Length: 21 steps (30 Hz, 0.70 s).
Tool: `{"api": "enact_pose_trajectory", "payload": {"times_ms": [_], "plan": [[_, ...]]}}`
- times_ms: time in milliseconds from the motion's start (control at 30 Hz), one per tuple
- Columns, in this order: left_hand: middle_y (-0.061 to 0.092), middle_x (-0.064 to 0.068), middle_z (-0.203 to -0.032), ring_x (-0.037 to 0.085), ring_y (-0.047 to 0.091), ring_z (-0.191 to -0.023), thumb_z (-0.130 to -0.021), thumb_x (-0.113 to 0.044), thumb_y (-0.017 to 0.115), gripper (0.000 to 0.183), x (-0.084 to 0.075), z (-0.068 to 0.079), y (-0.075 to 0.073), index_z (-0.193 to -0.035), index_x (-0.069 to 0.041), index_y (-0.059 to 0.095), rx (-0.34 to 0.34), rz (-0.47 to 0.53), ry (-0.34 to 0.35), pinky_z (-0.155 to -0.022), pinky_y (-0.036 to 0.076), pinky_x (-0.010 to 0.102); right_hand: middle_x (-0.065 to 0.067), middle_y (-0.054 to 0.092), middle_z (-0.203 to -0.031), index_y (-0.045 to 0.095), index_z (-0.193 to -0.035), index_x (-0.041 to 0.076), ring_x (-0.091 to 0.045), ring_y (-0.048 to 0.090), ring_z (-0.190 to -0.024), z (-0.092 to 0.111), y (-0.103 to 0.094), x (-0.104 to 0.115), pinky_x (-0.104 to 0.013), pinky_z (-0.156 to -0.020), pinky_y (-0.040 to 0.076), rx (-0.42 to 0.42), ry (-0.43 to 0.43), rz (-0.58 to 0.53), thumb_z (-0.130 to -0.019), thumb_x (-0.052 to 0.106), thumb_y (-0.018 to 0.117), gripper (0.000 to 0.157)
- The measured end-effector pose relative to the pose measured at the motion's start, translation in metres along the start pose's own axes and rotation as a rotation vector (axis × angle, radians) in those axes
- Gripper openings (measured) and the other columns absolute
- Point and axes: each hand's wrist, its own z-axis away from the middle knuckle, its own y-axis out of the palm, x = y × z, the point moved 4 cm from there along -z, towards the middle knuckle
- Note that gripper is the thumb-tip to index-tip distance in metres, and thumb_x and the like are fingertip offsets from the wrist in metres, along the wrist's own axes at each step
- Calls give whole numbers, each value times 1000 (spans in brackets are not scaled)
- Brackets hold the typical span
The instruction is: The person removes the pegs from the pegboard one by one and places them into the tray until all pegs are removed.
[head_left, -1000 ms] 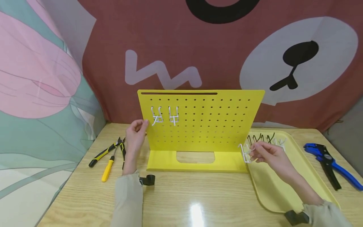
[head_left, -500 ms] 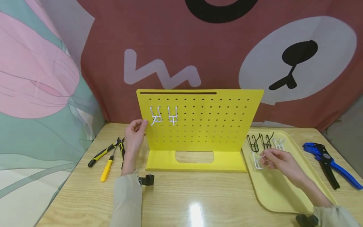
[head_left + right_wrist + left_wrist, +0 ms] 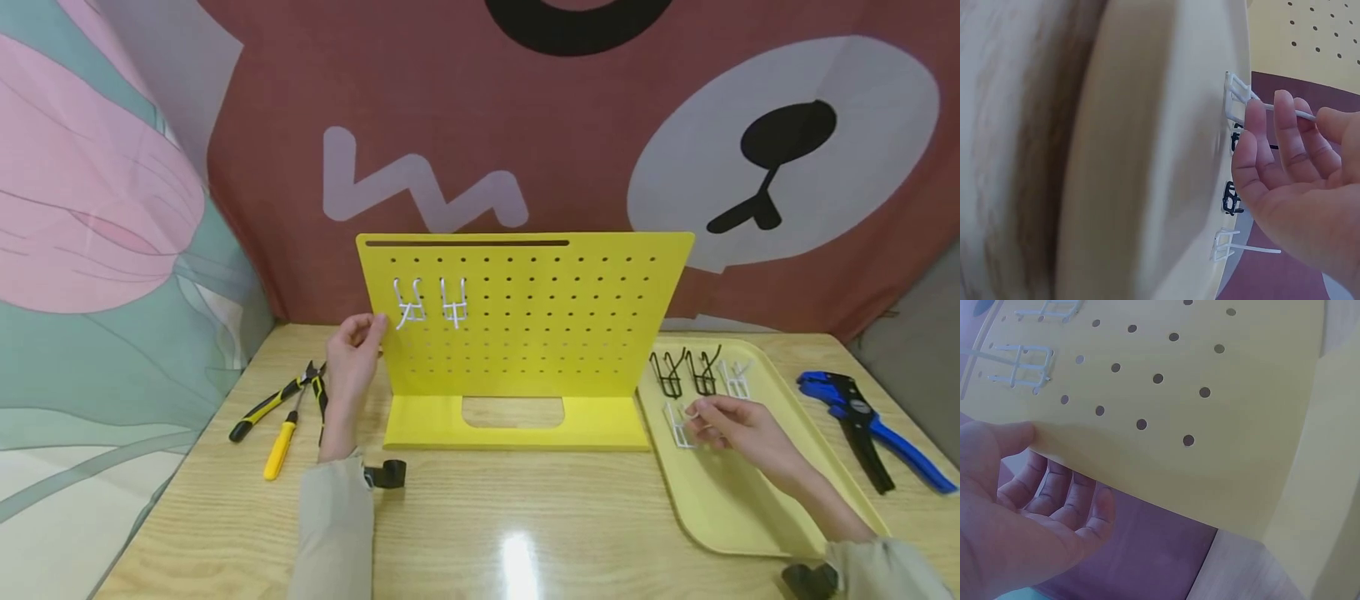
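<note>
Thumb and fingers of the right hand (image 3: 738, 429) pinch the prong of a white wire pegboard hook (image 3: 678, 426) above the smooth yellow tray (image 3: 738, 508) — contact between frame and tray is unclear. The left hand (image 3: 352, 360) grips the perforated yellow pegboard's (image 3: 510, 383) edge, fingers curled behind. Its wrist partly hides diagonal cutters (image 3: 270, 408). Beyond the wood-grained tabletop (image 3: 450, 525), a bear-print cloth (image 3: 525, 125) is cropped above.

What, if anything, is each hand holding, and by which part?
The right hand pinches a white hook by its prong; the left hand holds the yellow pegboard by its left edge.
</note>
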Motion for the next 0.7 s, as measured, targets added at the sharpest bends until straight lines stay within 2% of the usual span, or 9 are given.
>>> {"api": "enact_pose_trajectory", "payload": {"times_ms": [167,267,367,467,600,700], "plan": [[65,9,-96,11,56,-82,-95,-32,60,34,-1,1,0,-107,0,62,3,-8,0,-69,50,23,-8,68,-86,56,-108,-14,-16,66,-74,-1,0,-1,-28,-59,53,-3,8,11,-104,20,44,36],[65,12,-101,14,56,-85,-96,-32,60,34,-1,-1,1,-109,-1,62,16,-10,-4,-69,49,20,-10,69,-88,53,-115,-12,-17,66,-73,0,-1,0,-30,-58,53,3,24,30,-105,24,40,39],[65,15,-104,15,56,-87,-95,-33,60,35,-3,-2,2,-110,0,62,19,-16,-3,-70,50,21,-13,70,-85,50,-125,-7,-20,66,-70,-1,-4,10,-31,-58,53,13,7,54,-106,26,35,40],[65,15,-103,14,56,-85,-95,-33,60,36,-3,-2,1,-109,0,62,11,-24,-2,-69,49,19,-13,70,-82,51,-129,7,-23,66,-69,-4,-2,30,-31,-59,54,15,-42,58,-107,26,32,35],[65,13,-100,11,56,-83,-95,-32,60,35,-2,0,0,-108,0,62,5,-21,-2,-69,50,21,-10,69,-83,55,-124,19,-22,66,-71,-10,14,57,-30,-61,54,4,-132,22,-107,24,32,29],[66,12,-99,10,56,-81,-95,-31,61,33,-1,0,0,-108,0,63,-1,-16,4,-70,51,24,-11,68,-84,57,-122,9,-21,66,-72,-16,38,72,-30,-62,55,-10,-168,-35,-107,23,33,31]]}}
